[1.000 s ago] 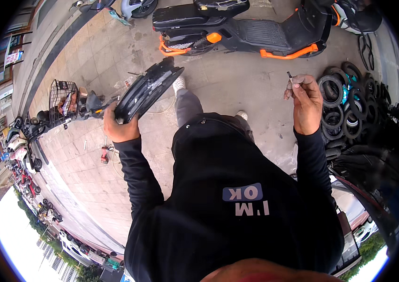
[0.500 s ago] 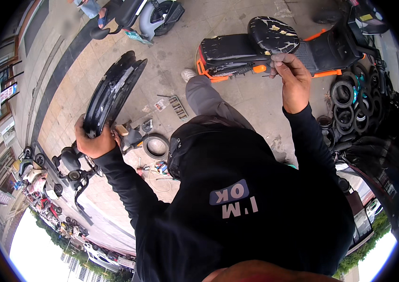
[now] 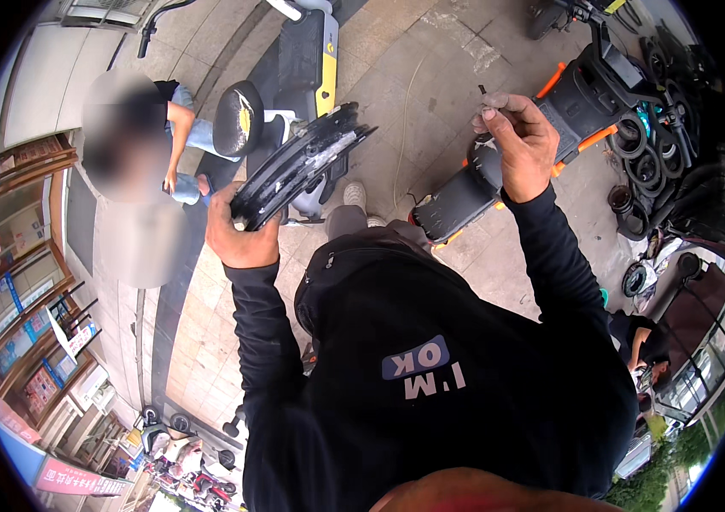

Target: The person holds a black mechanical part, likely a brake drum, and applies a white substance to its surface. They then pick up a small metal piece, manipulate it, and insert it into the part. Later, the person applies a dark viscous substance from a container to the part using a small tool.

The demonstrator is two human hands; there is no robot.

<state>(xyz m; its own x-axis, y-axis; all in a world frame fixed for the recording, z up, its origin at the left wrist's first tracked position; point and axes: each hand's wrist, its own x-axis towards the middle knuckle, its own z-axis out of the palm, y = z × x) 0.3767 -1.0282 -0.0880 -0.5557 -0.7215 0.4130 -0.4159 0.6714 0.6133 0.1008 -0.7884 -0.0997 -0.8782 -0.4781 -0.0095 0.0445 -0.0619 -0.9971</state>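
My left hand (image 3: 243,230) is closed round the lower end of a scuffed black wheel rim (image 3: 302,162), seen edge-on and tilted up toward the right. Raised at the right, my right hand (image 3: 518,145) pinches a small slim piece (image 3: 483,90) with a dark tip between thumb and fingers, apart from the rim. Behind the rim stands a grey-and-yellow scooter (image 3: 324,64) with a torn black seat (image 3: 238,115). A black scooter with orange trim (image 3: 452,205) stands beyond my right hand.
A seated person (image 3: 179,119) in jeans is beside the grey scooter at left. Another person (image 3: 644,341) is at lower right. Piled tyres (image 3: 640,166) lie right of the orange-trimmed scooter. Shopfronts (image 3: 29,324) line the left edge, with parked two-wheelers (image 3: 192,469) below.
My body has turned, bringing the seated person and grey scooter into fuller view. Both hands still hold their items; compared with half a second ago, the rim is further right in the picture.
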